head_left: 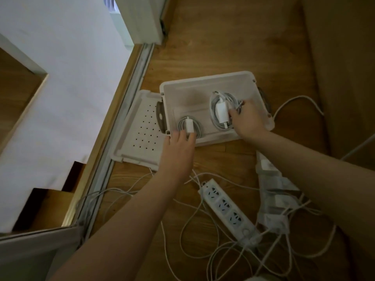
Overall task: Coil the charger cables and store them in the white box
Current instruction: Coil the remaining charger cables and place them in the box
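The floor (213, 37) is warm brown wood boards. Near the bottom lies a white power strip (227, 207), set at a slant, three sockets facing up and a round button at its near end. Just to its right is a second white strip (272, 191), blurred, with white plugs seated in it. A metal sliding-door track (121, 110) runs diagonally along the floor's left edge. Beyond the track stands a broad white panel (60, 78), and a white door post (142, 17) rises at the top. A plain brown panel (341, 67) closes off the right side.
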Tool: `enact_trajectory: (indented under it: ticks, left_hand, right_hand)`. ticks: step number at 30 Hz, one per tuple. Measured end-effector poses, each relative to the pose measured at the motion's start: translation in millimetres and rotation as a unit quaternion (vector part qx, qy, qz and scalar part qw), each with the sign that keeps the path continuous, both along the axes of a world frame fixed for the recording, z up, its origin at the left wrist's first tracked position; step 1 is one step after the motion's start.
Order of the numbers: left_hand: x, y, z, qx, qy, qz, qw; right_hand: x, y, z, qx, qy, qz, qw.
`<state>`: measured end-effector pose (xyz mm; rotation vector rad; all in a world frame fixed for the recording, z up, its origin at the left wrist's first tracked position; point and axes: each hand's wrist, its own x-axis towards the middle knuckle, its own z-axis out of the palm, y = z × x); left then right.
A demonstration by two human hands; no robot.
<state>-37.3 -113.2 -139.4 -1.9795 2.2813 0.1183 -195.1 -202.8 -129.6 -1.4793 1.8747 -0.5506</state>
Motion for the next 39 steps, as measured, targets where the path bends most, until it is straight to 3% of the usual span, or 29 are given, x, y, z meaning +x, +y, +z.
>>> enact_trajectory:
  ticks: [5,10,15,22,27,32,36,39]
  left_hand:
    - [6,-2,-14,-0.008,0.009,-0.019,1.000]
    - [10,-1,-20,-0.044,0.021,-0.029,0.998]
    - [11,1,-27,-0.060,0.030,-0.034,0.997]
    - [10,0,-34,-0.108,0.038,-0.039,0.993]
    - [7,1,-33,-0.094,0.040,-0.033,0.994]
    - [7,-1,-32,-0.103,0.028,-0.035,0.994]
    - [7,-1,-32,-0.101,0.017,-0.043,0.994]
    - [8,-2,-33,-0.097,0.014,-0.048,0.994]
  right_hand:
    - [24,-20,-32,0.026,0.032,0.015,0.999]
    - [39,-33,-44,0.072,0.148,0.049,0.985]
    - [25,-29,-47,0.207,0.281,0.175,0.921]
    - [13,-30,-59,0.157,0.206,0.197,0.945]
    - [16,-30,-66,0.141,0.188,0.251,0.939]
    - [25,-32,-64,0.000,0.189,0.208,0.960]
    - [36,-40,-70,0.092,0.198,0.302,0.928]
    - [35,-46,-65,0.097,0.173,0.320,0.926]
